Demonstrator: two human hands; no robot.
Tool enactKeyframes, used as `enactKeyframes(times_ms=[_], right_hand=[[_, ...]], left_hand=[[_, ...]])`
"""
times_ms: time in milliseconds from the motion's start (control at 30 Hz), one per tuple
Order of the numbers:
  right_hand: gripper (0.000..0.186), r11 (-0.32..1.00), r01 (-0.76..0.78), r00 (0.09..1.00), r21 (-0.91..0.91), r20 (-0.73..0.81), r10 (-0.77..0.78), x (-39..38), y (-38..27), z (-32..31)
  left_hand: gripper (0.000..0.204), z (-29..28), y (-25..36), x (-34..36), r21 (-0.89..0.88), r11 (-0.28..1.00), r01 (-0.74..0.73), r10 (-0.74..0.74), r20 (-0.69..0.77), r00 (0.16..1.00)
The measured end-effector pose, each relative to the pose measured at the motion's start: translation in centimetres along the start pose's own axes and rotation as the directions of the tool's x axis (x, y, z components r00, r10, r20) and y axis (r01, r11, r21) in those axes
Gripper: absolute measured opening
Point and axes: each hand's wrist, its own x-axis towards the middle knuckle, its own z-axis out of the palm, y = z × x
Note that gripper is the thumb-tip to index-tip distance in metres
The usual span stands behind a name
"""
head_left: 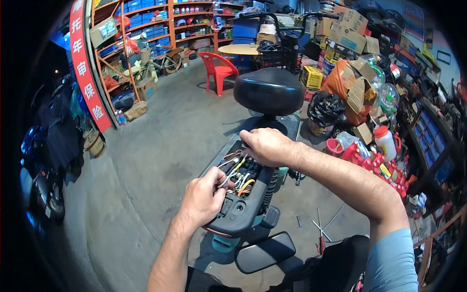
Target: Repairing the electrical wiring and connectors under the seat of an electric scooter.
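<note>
An electric scooter (228, 221) stands before me with its rear compartment uncovered, showing a tangle of white, yellow, orange and brown wires (240, 176). My left hand (204, 195) is over the compartment's left side, thumb and fingers pinched on a white wire (224, 181). Across the compartment's front end reaches my right hand (266, 147), fingers curled down and closed beside the wires. What its fingertips hold, if anything, is hidden under the hand. Ahead of both hands rises the scooter's black seat (268, 91).
A black pad (265, 252) lies on the floor near me, with a red-handled screwdriver (321, 242) and metal rods to its right. Boxes, bags and red bottles (385, 141) crowd the right side. A red chair (218, 71) and orange shelves (172, 24) stand farther back.
</note>
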Motion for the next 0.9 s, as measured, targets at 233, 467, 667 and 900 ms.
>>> enactKeyframes(times_ms=[233,467,667,900], right_hand=[[0.020,0.941,0.237,0.971,0.242,-0.095,-0.220,-0.6,3.1,-0.1],[0.032,0.999,0.003,1.000,0.055,-0.028,-0.001,-1.2,1.7,-1.1],[0.030,1.000,-0.020,1.000,-0.020,-0.025,0.019,-1.5,1.1,-2.0],[0.039,0.996,0.037,0.997,0.079,-0.065,-0.031,-1.6,2.8,-1.3]], left_hand=[[0.014,0.3,0.4,0.4,-0.041,0.999,0.002,-0.001,0.028,1.000],[0.015,0.4,0.2,0.2,0.032,0.999,-0.019,0.019,0.002,1.000],[0.016,0.4,0.3,0.2,0.058,0.998,-0.027,0.026,0.016,1.000],[0.010,0.4,0.4,0.4,0.094,0.995,-0.023,0.019,0.041,0.999]])
